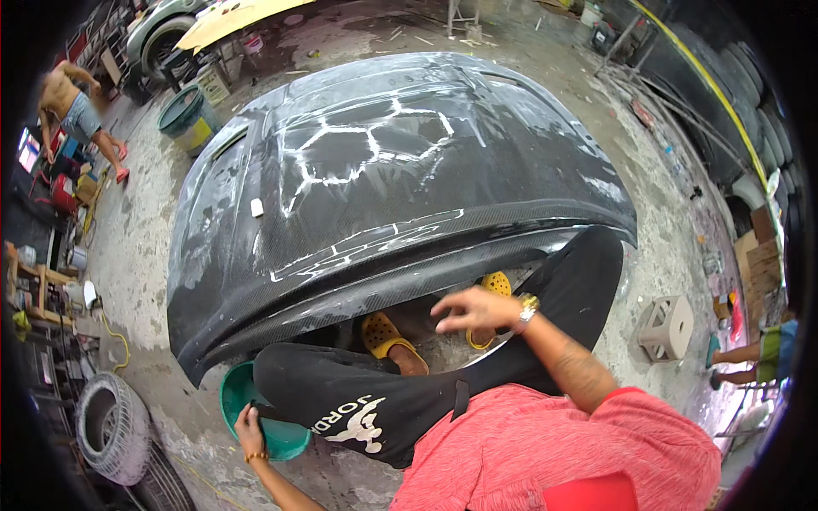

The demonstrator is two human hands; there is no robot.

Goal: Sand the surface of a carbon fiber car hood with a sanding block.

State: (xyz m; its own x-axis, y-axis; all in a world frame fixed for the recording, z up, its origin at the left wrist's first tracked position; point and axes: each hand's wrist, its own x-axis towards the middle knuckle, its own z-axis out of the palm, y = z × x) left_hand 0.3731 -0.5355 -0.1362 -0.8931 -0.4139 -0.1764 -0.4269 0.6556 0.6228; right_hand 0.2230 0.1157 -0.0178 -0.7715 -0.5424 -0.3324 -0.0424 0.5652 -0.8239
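A large dark carbon-weave car hood (pixel 383 196), with pale streaks and dull patches, spans the space before me. A small white block (pixel 256 208) rests on its left part. My left hand (pixel 251 434) is down at a green basin (pixel 294 443) beside my left knee, fingers closed around a small dark object (pixel 256 409) too obscured to name. My right hand (pixel 469 308) hovers below the hood's near edge, between my knees, fingers apart and holding nothing. My feet in yellow clogs (pixel 382 336) are under that edge.
A bare-chested person (pixel 68 106) walks at upper left near a bucket (pixel 183 123). Tires (pixel 111 417) lie at lower left. A plastic stool (pixel 666 328) stands right, near another person's legs (pixel 741 353). Racks, cartons and tools line both sides; a car (pixel 162 43) is behind.
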